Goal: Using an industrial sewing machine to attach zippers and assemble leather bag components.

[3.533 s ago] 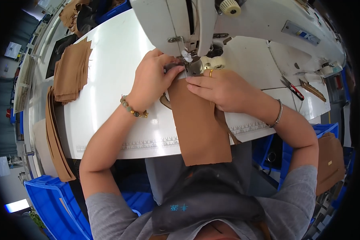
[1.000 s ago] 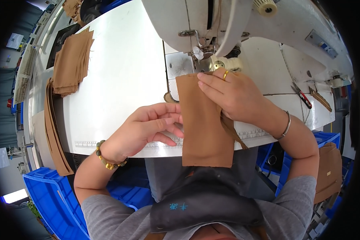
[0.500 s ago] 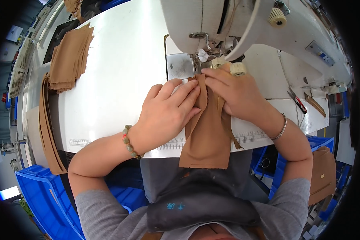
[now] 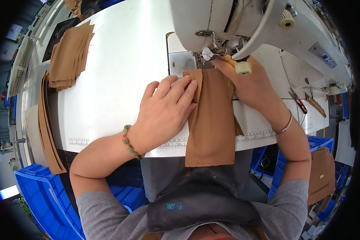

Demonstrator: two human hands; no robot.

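Note:
A long brown fabric piece (image 4: 215, 120) lies under the needle area of a white sewing machine (image 4: 212, 24), its lower end hanging past the table's front edge. A narrow strip is folded along its left side. My left hand (image 4: 164, 104) rests on that fold, fingers stretched out and fingertips pressing the cloth near the presser foot. My right hand (image 4: 248, 82) is at the right of the needle, beside the fabric's upper right corner. Its fingertips are partly hidden behind the machine head and a cream knob (image 4: 243, 68).
A stack of brown fabric pieces (image 4: 70, 56) lies at the far left, with long brown strips (image 4: 48, 124) nearer. Red-handled scissors (image 4: 298, 100) and a brown scrap (image 4: 316, 105) lie at right. Blue bins (image 4: 48, 196) stand below the table; a ruler scale (image 4: 168, 144) runs along its front.
The fabric's folded strip lies flatter and the piece has shifted slightly right. My right hand has moved from the cloth's upper edge up and right, toward the needle's right side.

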